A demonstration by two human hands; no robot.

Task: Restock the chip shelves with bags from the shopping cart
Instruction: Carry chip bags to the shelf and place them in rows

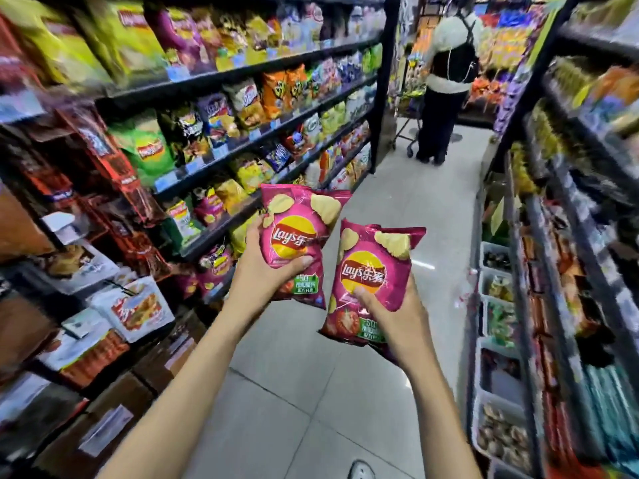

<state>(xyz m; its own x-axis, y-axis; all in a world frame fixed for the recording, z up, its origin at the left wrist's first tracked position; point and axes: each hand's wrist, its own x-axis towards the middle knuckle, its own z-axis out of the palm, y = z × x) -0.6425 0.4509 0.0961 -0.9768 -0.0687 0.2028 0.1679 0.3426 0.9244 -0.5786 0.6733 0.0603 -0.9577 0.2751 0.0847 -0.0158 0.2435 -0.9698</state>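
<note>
Two pink Lay's bags were held over the aisle floor (345, 392), beside the chip shelves (242, 140); both stood roughly upright, top seams up and tilted slightly; the left hand (266, 267) gripped the left bag (297, 236); the right hand (390, 312) gripped the right bag (373, 271), thumb across its front.

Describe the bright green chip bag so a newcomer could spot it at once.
Look at the tall chip shelves on the aisle's left side. On the third shelf up from the floor, at its near end, stands the green bag, the only plain bright green one among dark and purple neighbours.
</note>
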